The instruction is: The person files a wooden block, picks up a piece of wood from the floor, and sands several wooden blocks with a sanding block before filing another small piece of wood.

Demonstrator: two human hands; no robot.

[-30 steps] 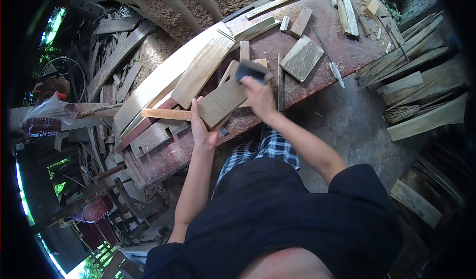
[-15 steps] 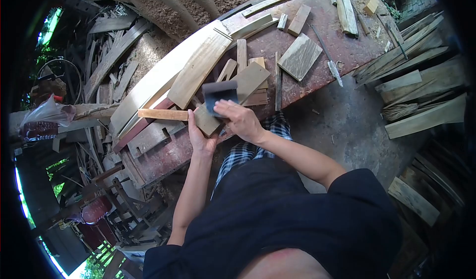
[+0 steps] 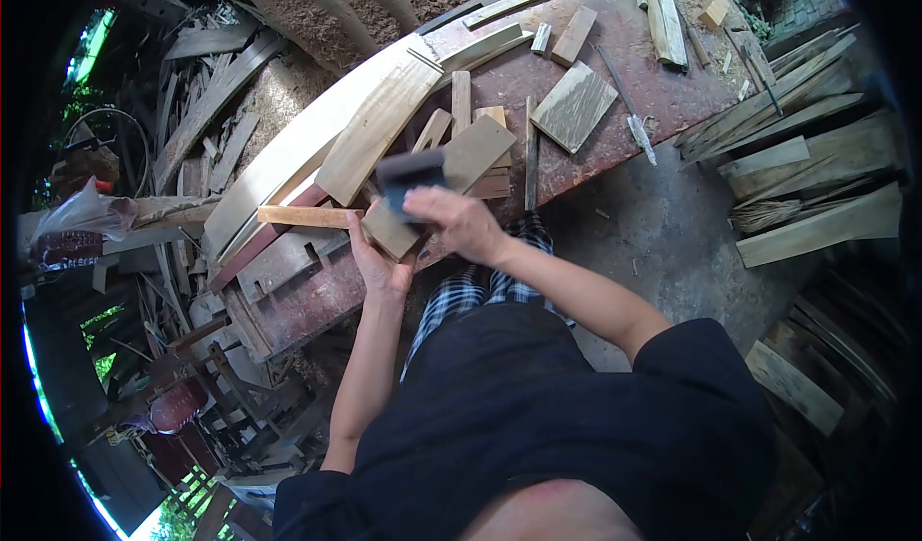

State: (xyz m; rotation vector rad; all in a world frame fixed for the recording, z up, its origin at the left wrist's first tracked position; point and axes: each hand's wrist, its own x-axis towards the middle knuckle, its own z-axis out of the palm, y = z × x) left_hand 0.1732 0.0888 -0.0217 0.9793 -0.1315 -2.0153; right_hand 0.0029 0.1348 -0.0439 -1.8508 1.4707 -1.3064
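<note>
My left hand [image 3: 381,270] is closed around the near end of a wooden piece [image 3: 389,233], which has a narrow reddish-brown strip [image 3: 309,216] sticking out to the left at my thumb. A flat board [image 3: 479,153] extends from the piece toward the upper right. In my right hand [image 3: 461,222] is a dark sanding sheet or block [image 3: 413,178], blurred by motion, over the middle of the wood. Its exact shape cannot be made out. Small wood blocks [image 3: 462,99] lie just beyond, on the reddish workbench [image 3: 327,303].
Long pale planks [image 3: 379,128] lie along the bench's far left side. A square board [image 3: 574,108], a thin metal tool [image 3: 619,80] and a hammer [image 3: 663,27] rest on its right part. Stacked planks [image 3: 816,228] stand at the right, scrap wood [image 3: 216,89] at the left.
The dark sanding item and my right hand have shifted slightly to the left over the wood. My left hand keeps its hold. The whole view has shifted a little.
</note>
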